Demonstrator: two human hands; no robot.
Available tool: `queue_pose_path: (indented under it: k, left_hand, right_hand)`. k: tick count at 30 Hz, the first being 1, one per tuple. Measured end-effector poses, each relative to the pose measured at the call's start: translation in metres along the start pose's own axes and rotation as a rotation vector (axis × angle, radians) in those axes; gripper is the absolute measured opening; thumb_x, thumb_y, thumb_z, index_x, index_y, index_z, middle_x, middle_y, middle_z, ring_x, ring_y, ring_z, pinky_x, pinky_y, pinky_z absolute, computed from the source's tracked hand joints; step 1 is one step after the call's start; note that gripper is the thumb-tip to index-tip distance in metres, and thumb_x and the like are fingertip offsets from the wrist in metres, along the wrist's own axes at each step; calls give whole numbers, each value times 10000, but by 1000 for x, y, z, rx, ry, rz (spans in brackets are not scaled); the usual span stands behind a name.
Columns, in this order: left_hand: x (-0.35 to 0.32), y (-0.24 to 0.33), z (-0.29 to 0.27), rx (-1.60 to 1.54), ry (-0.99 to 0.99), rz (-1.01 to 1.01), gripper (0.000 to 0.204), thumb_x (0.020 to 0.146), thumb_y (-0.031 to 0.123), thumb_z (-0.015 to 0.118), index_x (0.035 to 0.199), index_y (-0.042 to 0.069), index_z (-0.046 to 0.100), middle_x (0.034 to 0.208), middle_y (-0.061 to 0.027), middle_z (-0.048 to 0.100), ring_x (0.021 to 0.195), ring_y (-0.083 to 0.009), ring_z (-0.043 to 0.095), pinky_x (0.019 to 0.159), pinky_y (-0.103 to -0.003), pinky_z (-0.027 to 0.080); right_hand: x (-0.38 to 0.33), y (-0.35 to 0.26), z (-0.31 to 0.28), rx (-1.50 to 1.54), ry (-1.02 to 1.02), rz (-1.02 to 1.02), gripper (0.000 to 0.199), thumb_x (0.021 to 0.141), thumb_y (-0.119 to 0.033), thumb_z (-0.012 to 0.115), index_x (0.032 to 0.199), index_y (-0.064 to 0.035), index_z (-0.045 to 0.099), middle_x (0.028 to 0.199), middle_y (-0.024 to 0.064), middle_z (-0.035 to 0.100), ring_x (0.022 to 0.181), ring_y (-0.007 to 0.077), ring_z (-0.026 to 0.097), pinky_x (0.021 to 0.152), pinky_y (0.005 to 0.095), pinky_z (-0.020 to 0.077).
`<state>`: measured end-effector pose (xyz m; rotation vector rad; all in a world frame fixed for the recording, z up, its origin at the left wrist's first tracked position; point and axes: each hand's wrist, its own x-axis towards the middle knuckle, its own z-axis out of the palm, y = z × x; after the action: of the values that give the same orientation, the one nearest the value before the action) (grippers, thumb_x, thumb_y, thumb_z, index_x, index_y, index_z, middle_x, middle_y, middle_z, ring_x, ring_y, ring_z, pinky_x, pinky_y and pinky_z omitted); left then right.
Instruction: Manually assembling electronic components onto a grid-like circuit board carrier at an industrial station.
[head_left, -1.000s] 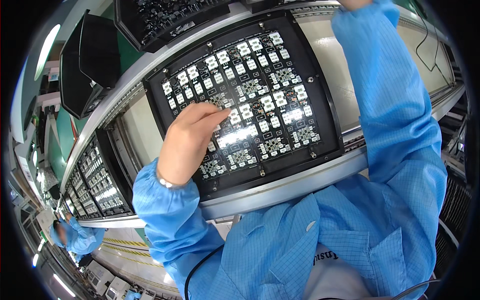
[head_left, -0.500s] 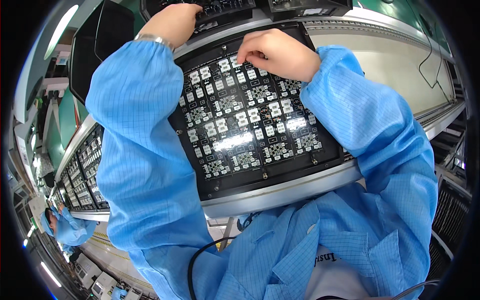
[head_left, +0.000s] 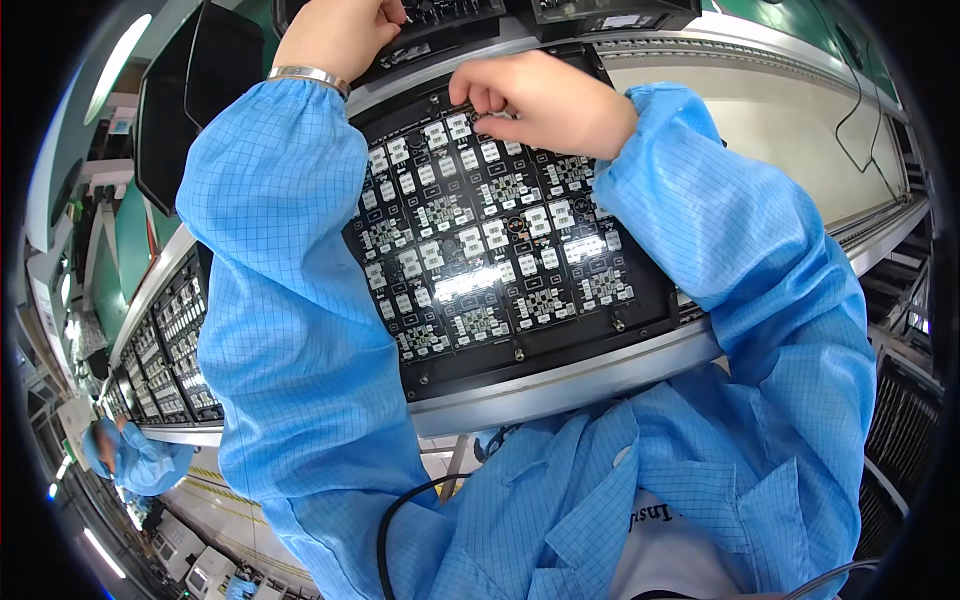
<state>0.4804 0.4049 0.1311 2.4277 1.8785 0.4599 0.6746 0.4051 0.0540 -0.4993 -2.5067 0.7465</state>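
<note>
A black carrier frame (head_left: 600, 345) lies in front of me, holding dark circuit boards (head_left: 470, 230) with rows of white connectors and small parts. Over the far edge of these boards is my right hand (head_left: 550, 100), its fingers curled and the thumb bent toward them. Whatever the fingertips hold, if anything, is too small to name. My left hand (head_left: 335, 38) reaches to the near side of a black parts bin (head_left: 440, 15) at the top. Its fingers are drawn together there, partly cut off by the picture's edge, and what they pinch cannot be made out.
A second black bin (head_left: 615, 12) stands right of the first. The metal conveyor rail (head_left: 570, 385) runs along my side. More loaded carriers (head_left: 170, 345) lie at the left, with a co-worker in blue (head_left: 140, 455) beyond. A dark monitor-like panel (head_left: 170, 120) stands left of my arm.
The carrier with its boards has shifted slightly left. My right hand has moved a little left with it, its thumb now showing more apart from the fingers. The left hand's fingers have curled in at the bin.
</note>
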Motion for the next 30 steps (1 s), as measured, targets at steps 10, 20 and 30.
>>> queue_pose_path:
  k: [10, 20, 30]
  left_hand:
    - [7, 8, 3, -6, 140, -24, 112, 704, 89, 704, 699, 0, 635, 661, -137, 632, 636, -253, 638, 597, -335, 499]
    - [-25, 20, -16, -838, -149, -227, 157, 909, 156, 576, 965, 32, 654, 759, 4, 602, 661, -61, 528, 598, -182, 424]
    - [-64, 23, 34, -707, -256, -211, 152, 842, 98, 594, 932, 49, 706, 749, 7, 644, 661, -46, 535, 613, -207, 446]
  right_hand:
    - [6, 19, -113, 245, 552, 99, 124, 816, 12, 531, 914, -20, 601, 749, 30, 625, 697, 77, 587, 593, 214, 462]
    - [7, 104, -113, -234, -81, 342, 208, 823, -127, 597, 978, -6, 662, 890, 168, 677, 818, 263, 656, 753, 344, 506]
    - [8, 75, -112, -225, 102, 291, 155, 724, -20, 601, 846, -19, 696, 737, 131, 679, 685, 203, 665, 655, 300, 517]
